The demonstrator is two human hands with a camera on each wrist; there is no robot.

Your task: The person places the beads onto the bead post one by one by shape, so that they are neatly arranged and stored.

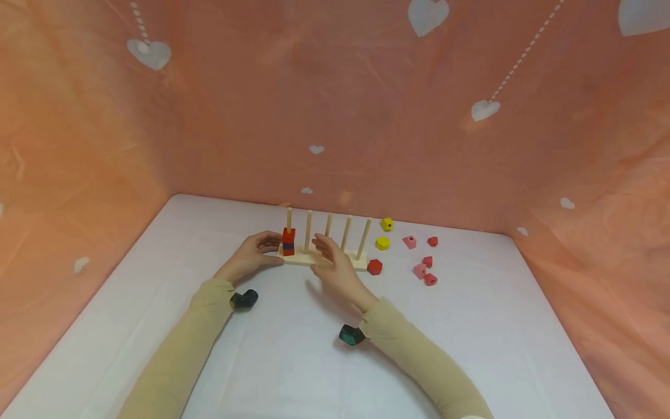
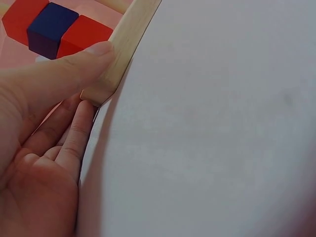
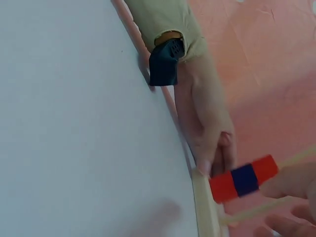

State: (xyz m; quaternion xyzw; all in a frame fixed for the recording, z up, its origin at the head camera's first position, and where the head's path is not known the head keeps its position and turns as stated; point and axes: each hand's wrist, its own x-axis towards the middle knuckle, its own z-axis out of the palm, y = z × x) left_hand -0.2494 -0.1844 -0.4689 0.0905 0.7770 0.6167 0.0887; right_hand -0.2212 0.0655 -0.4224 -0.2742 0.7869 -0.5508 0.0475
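A wooden peg board (image 1: pixel 299 258) with several upright pegs lies on the table. Its leftmost peg carries a stack of red blocks (image 1: pixel 288 235) with a blue block (image 2: pixel 52 27) between them. My left hand (image 1: pixel 251 255) holds the board's left end, thumb (image 2: pixel 94 59) on the front edge and fingers around the end. My right hand (image 1: pixel 339 272) hovers in front of the middle pegs with its fingers spread and nothing in them. In the right wrist view, my right fingers (image 3: pixel 291 182) show at the lower right, overlapping the stack.
Right of the board lie a red hexagonal bead (image 1: pixel 374 267), a yellow hexagonal bead (image 1: pixel 383 243) and a yellow star-like bead (image 1: pixel 387 224). Further right are several pink and red beads (image 1: pixel 431 280). A pink cloth (image 1: pixel 345 116) hangs behind the white table (image 1: pixel 293 361).
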